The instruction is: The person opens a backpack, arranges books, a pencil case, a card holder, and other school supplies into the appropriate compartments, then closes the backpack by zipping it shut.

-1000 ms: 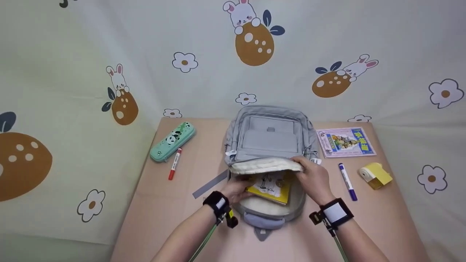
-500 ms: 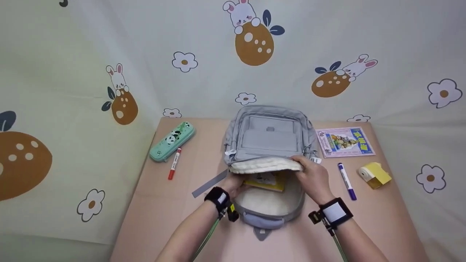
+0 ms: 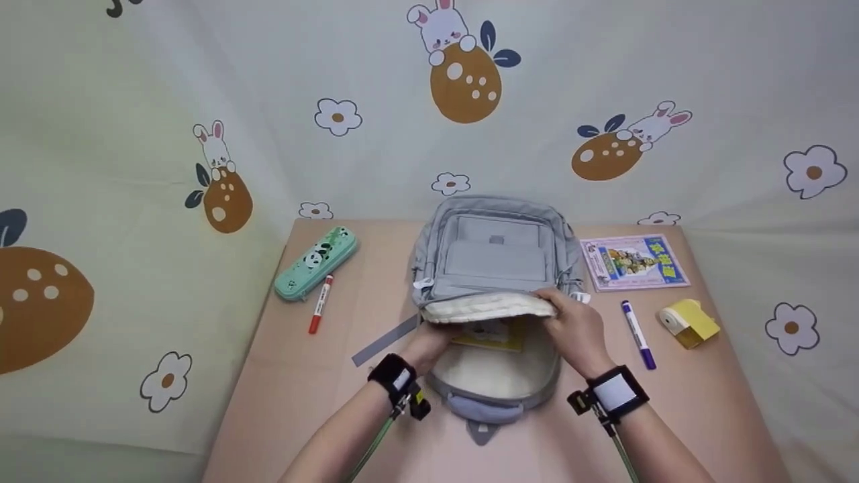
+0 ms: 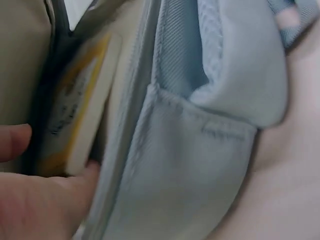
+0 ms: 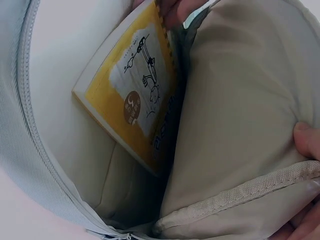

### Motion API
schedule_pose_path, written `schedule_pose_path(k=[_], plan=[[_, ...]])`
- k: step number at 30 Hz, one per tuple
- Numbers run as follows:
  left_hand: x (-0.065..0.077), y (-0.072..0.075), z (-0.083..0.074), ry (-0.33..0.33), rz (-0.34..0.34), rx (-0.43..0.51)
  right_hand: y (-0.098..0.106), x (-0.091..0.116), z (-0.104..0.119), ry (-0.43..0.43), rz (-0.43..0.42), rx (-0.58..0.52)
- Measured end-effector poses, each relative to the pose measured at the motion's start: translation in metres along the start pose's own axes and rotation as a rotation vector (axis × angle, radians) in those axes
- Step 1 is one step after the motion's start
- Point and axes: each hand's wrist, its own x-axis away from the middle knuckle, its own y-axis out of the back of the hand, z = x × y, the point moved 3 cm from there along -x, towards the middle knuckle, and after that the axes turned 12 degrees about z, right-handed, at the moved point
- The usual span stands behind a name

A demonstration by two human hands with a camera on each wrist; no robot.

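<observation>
A grey backpack (image 3: 498, 258) lies on the table, its main compartment unzipped and its cream lining showing. Inside is a yellow spiral notebook (image 5: 137, 95) with a line drawing on its cover, partly shaded by the raised flap (image 3: 486, 307). My left hand (image 3: 429, 345) reaches in at the left side of the opening. In the left wrist view its thumb (image 4: 15, 142) stands apart from the cover, while the other fingers touch the notebook's near edge. With thumb and fingers, my right hand (image 3: 577, 332) grips the flap's right edge and holds it up.
On the left lie a green panda pencil case (image 3: 317, 263) and a red marker (image 3: 321, 305). To the right are a purple-framed picture book (image 3: 634, 263), a blue marker (image 3: 637, 334) and a yellow tape dispenser (image 3: 689, 323). A grey strap (image 3: 386, 341) sticks out beside the backpack.
The yellow notebook has slid deeper under the flap. My left hand went in with it, then shifted slightly back to the left. The right hand keeps its grip on the flap.
</observation>
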Motion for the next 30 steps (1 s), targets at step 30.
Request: schedule_pose_path(k=[30], plan=[[0.047, 0.022, -0.090, -0.299, 0.153, -1.204, -0.004, 0.004, 0.000, -0.040, 0.041, -0.027]])
